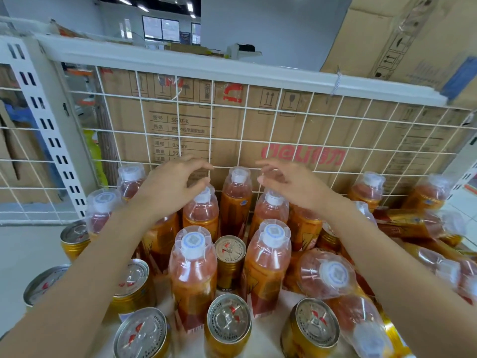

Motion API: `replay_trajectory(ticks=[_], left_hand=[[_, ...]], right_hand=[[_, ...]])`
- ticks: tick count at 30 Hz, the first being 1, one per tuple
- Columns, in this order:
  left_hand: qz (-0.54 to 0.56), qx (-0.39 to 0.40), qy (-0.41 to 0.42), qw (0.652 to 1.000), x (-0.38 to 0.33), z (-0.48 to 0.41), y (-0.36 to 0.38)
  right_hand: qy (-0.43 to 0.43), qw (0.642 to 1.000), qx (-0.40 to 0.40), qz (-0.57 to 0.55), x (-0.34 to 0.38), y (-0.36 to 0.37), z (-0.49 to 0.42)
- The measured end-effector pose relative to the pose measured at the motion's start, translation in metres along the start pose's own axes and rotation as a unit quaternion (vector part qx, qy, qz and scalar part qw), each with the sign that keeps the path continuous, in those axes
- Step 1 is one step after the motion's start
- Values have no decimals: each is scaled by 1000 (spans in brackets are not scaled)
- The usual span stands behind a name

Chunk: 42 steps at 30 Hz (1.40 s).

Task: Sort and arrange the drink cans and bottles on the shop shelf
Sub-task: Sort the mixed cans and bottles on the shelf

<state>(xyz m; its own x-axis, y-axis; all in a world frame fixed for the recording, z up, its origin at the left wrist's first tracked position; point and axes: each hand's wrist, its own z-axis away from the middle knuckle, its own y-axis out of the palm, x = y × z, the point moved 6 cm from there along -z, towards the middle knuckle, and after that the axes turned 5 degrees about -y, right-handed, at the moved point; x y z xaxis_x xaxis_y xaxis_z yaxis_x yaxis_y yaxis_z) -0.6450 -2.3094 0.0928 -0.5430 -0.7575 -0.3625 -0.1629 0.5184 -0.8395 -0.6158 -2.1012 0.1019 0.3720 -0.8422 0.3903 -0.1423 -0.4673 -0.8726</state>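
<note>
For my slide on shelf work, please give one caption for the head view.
Both open hands, left hand and right hand, hover above upright bottles and gold cans on a shop shelf.

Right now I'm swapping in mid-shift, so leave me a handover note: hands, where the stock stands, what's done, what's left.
Left hand and right hand: both open, empty, hovering over the back-row bottles by the wire grid.
Done: several bottles upright, e.g. the back centre bottle.
Left: tipped bottles on the right lie on their sides; one gold can sits among the bottles; other cans stand in front, unsorted.
</note>
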Motion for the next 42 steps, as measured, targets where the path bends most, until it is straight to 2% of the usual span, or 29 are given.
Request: replay_trajectory(ticks=[5,8,11,15,18,20,22,28,33,38,42], left_hand=[[104,-27,56,993,-40,28,-15],[117,-29,105,987,-76,43,-11],[89,-5,144,986,-111,51,10],[29,39,136,990,-126,58,51],[69,59,117,989,-123,68,68],[112,46,106,987,-123,73,70],[123,33,94,987,-122,75,71],[152,14,62,986,-118,78,75],[166,3,52,985,-120,78,74],[160,8,41,986,-119,76,75],[144,29,38,988,-120,73,74]], right_hand=[[28,990,-94,-102,1,-24,73],[35,982,-109,-149,-1,-24,112],[23,982,-97,-163,-4,-19,140],[-7,977,-33,-211,-6,-4,162],[-20,966,23,-256,-11,9,171],[-28,972,30,-230,-18,14,172],[-26,977,1,-210,-23,13,169],[12,972,-58,-226,-38,10,144],[67,986,-81,-128,-46,10,116],[34,992,-114,-38,-35,17,111],[65,991,-99,-63,-44,20,119]])
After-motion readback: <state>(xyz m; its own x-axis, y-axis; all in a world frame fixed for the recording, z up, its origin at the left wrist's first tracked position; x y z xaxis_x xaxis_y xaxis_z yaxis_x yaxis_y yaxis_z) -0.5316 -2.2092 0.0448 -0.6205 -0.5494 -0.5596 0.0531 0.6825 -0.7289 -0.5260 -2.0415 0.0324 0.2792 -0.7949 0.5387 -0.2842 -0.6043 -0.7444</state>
